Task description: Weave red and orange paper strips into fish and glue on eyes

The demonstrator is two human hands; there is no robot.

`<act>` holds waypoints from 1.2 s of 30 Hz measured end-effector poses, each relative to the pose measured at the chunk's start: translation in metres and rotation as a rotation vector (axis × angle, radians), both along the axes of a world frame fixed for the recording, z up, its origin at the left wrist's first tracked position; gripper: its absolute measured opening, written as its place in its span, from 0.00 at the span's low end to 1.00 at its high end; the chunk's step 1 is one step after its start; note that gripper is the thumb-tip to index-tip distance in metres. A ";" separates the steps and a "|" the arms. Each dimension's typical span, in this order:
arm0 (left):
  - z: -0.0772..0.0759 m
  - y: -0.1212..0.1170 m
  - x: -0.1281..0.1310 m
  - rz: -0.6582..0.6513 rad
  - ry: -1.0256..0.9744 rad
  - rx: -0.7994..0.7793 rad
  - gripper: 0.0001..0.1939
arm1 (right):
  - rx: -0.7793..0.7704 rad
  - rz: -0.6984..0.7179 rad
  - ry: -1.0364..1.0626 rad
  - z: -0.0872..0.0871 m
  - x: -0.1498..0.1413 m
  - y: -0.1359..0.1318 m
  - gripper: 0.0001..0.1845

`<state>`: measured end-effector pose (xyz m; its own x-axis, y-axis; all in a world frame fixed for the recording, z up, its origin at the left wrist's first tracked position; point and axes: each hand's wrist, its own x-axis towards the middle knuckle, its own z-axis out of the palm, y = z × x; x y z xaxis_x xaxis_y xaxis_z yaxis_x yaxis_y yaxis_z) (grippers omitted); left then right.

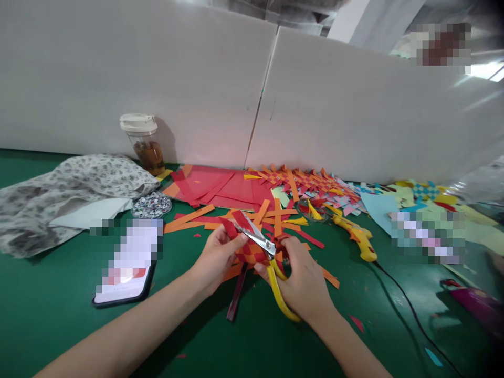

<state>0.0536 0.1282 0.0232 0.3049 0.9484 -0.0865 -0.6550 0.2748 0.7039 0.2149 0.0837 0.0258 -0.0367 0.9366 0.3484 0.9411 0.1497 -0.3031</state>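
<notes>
My left hand is closed on a red and orange woven paper piece, pinching it between thumb and fingers near its upper left. A pair of scissors with yellow handles is in my right hand. Their metal blades are parted and point up and left across the woven paper, at a red strip by my left fingertips. Loose orange strips lie just beyond my hands. Below the woven piece a dark, narrow strip rests on the green table; its kind is unclear.
A yellow glue gun with a black cord lies right, a phone left. Red paper sheets and finished woven pieces lie behind. A lidded cup stands by the white partition. A patterned cloth is far left.
</notes>
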 end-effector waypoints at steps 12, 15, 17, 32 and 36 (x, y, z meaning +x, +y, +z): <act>-0.002 -0.003 0.005 0.117 0.134 0.074 0.09 | 0.043 -0.021 -0.039 -0.001 0.000 0.000 0.17; -0.001 -0.005 0.006 0.153 0.141 0.066 0.09 | 0.053 -0.020 -0.043 -0.001 -0.002 -0.001 0.17; 0.001 -0.007 0.007 0.146 0.143 0.063 0.09 | 0.051 -0.017 -0.042 0.000 -0.004 -0.002 0.17; 0.007 -0.008 0.007 0.101 0.069 -0.006 0.04 | 0.074 -0.051 -0.030 -0.002 -0.004 -0.001 0.17; 0.007 -0.010 0.008 0.066 0.036 -0.014 0.04 | 0.091 -0.032 -0.015 -0.001 -0.005 -0.002 0.17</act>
